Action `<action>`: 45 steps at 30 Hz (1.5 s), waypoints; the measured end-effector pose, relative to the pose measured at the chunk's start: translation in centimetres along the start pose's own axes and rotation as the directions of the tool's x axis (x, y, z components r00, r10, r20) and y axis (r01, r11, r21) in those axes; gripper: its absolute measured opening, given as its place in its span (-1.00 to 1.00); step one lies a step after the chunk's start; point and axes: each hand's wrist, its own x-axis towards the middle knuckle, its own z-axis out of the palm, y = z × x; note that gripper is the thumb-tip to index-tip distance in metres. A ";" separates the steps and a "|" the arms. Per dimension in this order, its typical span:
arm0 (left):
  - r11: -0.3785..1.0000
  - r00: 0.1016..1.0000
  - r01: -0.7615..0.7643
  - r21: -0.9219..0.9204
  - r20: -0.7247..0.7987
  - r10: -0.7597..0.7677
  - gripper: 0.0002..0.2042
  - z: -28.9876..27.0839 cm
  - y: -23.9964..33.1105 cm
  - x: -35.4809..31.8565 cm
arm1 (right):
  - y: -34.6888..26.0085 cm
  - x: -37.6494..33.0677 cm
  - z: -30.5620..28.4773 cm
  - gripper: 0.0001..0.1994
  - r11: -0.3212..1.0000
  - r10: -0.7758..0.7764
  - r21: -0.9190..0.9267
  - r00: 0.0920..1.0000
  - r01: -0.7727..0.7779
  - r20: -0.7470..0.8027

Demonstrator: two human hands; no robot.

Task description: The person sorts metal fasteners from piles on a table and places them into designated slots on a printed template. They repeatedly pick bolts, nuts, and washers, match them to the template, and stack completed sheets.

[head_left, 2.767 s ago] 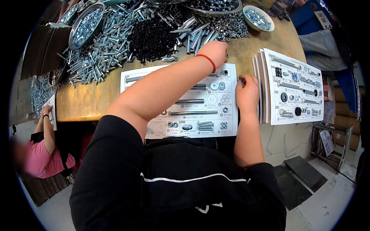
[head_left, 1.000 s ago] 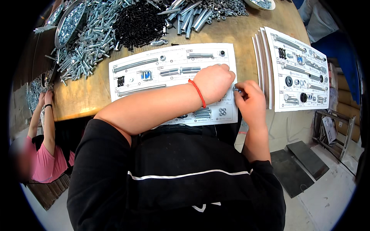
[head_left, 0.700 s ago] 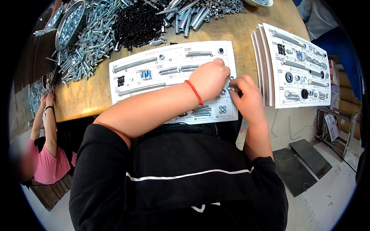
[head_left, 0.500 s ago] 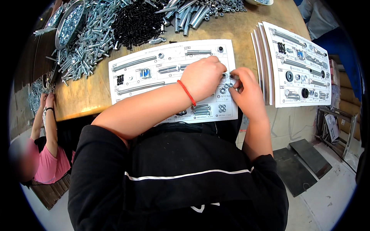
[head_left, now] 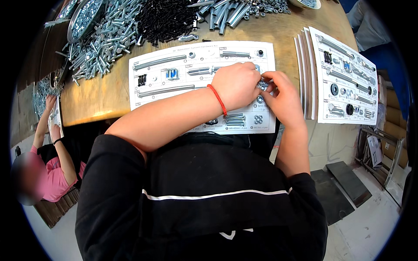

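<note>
My left hand [head_left: 235,87], with a red cord on its wrist, reaches across a white printed hardware card [head_left: 269,61], fingers curled down at its right part. What its fingertips hold, if anything, is hidden. From the right, my right hand [head_left: 284,93] pinches with thumb and forefinger at small metal nuts [head_left: 263,85] between the two hands. Another nut [head_left: 260,99] lies just below them on the card. Bolts, short black screws [head_left: 142,80] and a packet with blue-tipped pieces [head_left: 172,74] are also visible on the card; which are real or printed is hard to tell.
Loose silver bolts [head_left: 102,45], black screws [head_left: 163,19] and metal sleeves [head_left: 228,17] are heaped at the table's back. A stack of similar cards [head_left: 326,87] stands at right. A co-worker in a pink shirt [head_left: 61,178] works at far left.
The view has shifted slightly, so the card sits a little further right and up. My fingers have drawn closer together over the nuts. The co-worker's hands have moved apart.
</note>
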 end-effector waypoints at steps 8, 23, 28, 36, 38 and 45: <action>0.993 0.993 -0.113 0.023 -0.036 0.114 -0.89 1.5 -1.5 0.6 | -0.5 -0.1 0.3 -0.61 0.999 0.045 -0.011 0.998 -0.045 -0.033; 0.916 0.715 0.224 -0.332 -0.583 -0.386 -0.77 -11.9 -16.4 -14.3 | -3.1 0.6 0.6 -0.65 0.992 0.080 -0.082 0.989 -0.091 -0.126; 0.731 0.483 0.540 -0.416 -0.558 -0.675 -0.76 -8.8 -22.7 -23.1 | -5.7 4.1 2.8 -0.74 0.986 -0.033 -0.164 0.994 0.016 -0.100; 0.752 0.442 0.618 -0.230 -0.689 -0.574 -0.89 -5.3 -22.1 -22.1 | -12.1 15.7 2.1 -0.81 0.930 -0.226 -0.346 0.934 0.123 -0.275; 0.781 0.446 0.575 -0.242 -0.708 -0.548 -0.90 -5.3 -22.2 -22.1 | -13.8 19.4 1.2 -0.82 0.882 -0.335 -0.428 0.900 0.197 -0.277; 0.790 0.447 0.571 -0.223 -0.723 -0.527 -0.95 -6.0 -21.8 -22.2 | -18.2 35.2 -1.8 -0.62 0.712 -0.326 -0.666 0.945 0.222 -0.034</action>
